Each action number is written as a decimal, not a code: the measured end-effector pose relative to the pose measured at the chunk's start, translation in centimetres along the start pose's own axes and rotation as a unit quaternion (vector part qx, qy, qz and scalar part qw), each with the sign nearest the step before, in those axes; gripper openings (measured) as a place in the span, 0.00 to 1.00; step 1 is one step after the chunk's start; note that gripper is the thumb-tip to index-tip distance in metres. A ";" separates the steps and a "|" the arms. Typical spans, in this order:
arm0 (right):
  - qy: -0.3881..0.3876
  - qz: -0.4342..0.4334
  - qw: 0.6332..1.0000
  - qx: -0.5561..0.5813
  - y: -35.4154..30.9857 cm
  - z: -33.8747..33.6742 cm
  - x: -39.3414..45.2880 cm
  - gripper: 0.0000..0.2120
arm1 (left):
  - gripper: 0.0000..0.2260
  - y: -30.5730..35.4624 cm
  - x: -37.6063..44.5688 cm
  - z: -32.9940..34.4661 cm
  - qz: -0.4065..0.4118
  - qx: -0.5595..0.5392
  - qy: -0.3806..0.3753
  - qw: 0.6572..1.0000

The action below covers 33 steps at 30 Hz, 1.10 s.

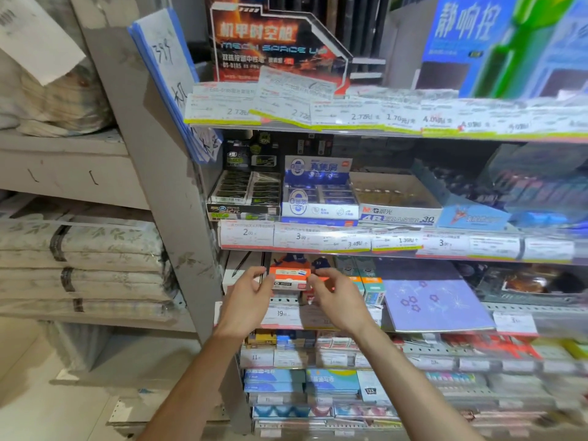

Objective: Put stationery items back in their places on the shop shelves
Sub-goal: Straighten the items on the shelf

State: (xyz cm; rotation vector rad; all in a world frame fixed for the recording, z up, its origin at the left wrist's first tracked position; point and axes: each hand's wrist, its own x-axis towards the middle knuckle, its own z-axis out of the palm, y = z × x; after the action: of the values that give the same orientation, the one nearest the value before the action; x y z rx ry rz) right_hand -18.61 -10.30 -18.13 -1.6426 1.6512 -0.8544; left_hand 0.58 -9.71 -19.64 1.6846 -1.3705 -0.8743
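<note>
**Orange box held at the third shelf's front edge**

I see both hands up at the third shelf, clamped on a small orange box: the left hand pinches its left end, the right hand its right end (fingers curled, thumbs near the box's lower edge). The box sits at the shelf's front lip, just left of centre in my view.

Around it things are tight. At 9 o'clock of the box stands a white carton, close beside the grey upright post. At 3 o'clock are teal packs, then a purple notebook lying tilted over the shelf edge. At 12 o'clock the price-tag rail of the eraser shelf overhangs, with an eraser tray above it. Behind the box I see dark printed packaging, too blurred to read. Open room lies only toward me, at 6 o'clock, in front of the shelf edge.
</note>
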 end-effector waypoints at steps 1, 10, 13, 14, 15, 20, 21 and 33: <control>-0.002 0.002 1.000 0.006 -0.1 0.3 0.2 0.20 | 0.16 0.1 0.0 0.2 -0.002 0.004 0.005 1.000; -0.005 0.045 0.990 0.131 0.1 2.3 0.3 0.17 | 0.11 0.8 -0.5 0.8 -0.034 -0.103 -0.003 0.994; -0.008 0.059 0.982 0.180 -0.2 2.2 -0.2 0.15 | 0.11 0.6 -0.7 1.2 -0.044 -0.149 0.007 0.988; -0.011 0.063 0.978 0.197 -0.2 2.0 -0.5 0.14 | 0.10 0.6 -0.8 1.4 -0.047 -0.160 0.011 0.986; -0.013 0.065 0.975 0.210 -0.3 1.8 -0.8 0.14 | 0.10 0.5 -0.8 1.6 -0.048 -0.169 0.013 0.984; 0.005 0.063 0.966 0.250 0.4 -0.7 -2.1 0.10 | 0.05 1.1 -1.4 3.8 -0.019 -0.163 0.009 0.986; 0.009 0.065 0.965 0.252 0.8 -1.2 -2.2 0.10 | 0.04 1.4 -1.5 4.4 -0.014 -0.164 0.004 0.986; 0.014 0.104 0.968 0.226 3.9 -3.5 -1.8 0.10 | 0.12 1.1 -1.7 8.5 -0.031 -0.135 -0.027 0.990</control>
State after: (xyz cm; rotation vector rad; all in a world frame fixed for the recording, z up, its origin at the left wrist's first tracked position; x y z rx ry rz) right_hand -23.68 -8.48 -19.26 -1.1300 1.4768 -1.0560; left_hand -7.68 -9.36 -22.46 1.5093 -1.1809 -1.0962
